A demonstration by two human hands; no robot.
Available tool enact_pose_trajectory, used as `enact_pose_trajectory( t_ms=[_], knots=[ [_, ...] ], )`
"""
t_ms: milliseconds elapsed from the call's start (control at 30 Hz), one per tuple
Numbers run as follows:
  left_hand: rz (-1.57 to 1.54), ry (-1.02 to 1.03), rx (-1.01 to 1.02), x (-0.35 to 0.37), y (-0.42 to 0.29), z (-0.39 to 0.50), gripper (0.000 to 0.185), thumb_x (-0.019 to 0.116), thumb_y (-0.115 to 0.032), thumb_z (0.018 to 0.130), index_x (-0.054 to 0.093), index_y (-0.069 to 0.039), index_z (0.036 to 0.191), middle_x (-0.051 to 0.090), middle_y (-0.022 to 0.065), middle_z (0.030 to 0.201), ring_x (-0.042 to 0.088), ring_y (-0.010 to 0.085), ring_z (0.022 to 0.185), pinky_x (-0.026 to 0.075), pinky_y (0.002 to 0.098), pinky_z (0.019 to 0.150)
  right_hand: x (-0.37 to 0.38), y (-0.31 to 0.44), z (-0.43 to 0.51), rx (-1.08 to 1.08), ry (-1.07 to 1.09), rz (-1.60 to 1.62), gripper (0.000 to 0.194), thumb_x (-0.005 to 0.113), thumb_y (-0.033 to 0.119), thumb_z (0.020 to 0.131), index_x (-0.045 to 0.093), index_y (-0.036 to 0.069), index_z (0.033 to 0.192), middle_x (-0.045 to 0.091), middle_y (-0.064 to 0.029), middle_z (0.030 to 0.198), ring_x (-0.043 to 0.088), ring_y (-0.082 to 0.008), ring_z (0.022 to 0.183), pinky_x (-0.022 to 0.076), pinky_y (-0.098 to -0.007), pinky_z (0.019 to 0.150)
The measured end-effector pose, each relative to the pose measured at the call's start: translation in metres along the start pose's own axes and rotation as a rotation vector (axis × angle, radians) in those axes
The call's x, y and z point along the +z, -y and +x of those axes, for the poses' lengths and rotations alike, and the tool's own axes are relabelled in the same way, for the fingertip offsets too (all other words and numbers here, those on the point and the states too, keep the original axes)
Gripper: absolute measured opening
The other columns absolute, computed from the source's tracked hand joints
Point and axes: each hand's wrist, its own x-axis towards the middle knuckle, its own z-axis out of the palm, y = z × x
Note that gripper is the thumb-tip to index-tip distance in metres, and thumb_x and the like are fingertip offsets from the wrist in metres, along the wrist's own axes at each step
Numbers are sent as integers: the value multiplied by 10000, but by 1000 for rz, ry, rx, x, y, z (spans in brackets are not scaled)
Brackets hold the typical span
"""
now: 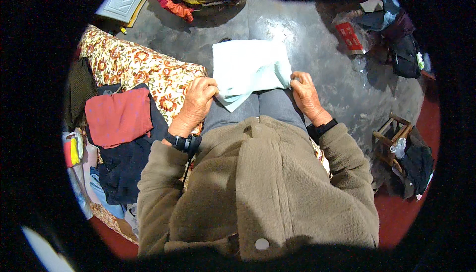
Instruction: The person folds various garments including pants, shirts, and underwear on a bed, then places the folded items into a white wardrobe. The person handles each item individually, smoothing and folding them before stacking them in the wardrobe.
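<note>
A pale mint-white cloth (249,63) is spread over my knees, its near left corner hanging down as a point. My left hand (199,97) pinches its near left edge between thumb and fingers. On the other side, my right hand (305,94) grips the near right edge, where the fabric is creased. To the left, a folded red-pink cloth (119,117) lies on dark clothing (122,168), on top of a seat with a floral cover (145,67).
Clothes are piled (80,160) at the far left. A wooden stool (390,138) with dark garments and a plastic bag stands at right. Bags and a red-labelled package (349,37) lie at upper right on the concrete floor (327,71). A grey-white panel (121,2) is at upper left.
</note>
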Motion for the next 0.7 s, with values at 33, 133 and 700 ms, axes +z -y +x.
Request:
enact_pose_trajectory(
  t_ms=[33, 133, 700],
  knots=[
    [-37, 22, 19, -4, 0, -2, 251, 604, 102, 706, 570, -57, 898, 592, 94, 1005, 565, 318, 992, 469, 409, 865, -4, 0, -2, 14, 38, 5, 255, 599, -127, 733, 592, 36, 928, 600, -173, 1145, 560, -376, 1053, 495, -429, 870],
    [-160, 20, -34, -11, -1, -1, 182, 574, 97, 750, 594, -32, 876, 602, 119, 947, 581, 320, 967, 476, 396, 862, -13, 4, -3, -28, 125, 67, 256, 593, -121, 740, 612, 36, 942, 601, -176, 1159, 558, -374, 1066, 492, -415, 868],
    [-218, -8, -563, 13, 15, -1, 270, 726, -260, 892, 655, -1, 870, 621, 99, 816, 606, 234, 756, 496, 370, 684, -12, 0, -14, 378, 203, 313, 136, 570, -97, 826, 621, 24, 862, 564, -59, 844, 548, -185, 859, 462, -318, 763]
  ],
)
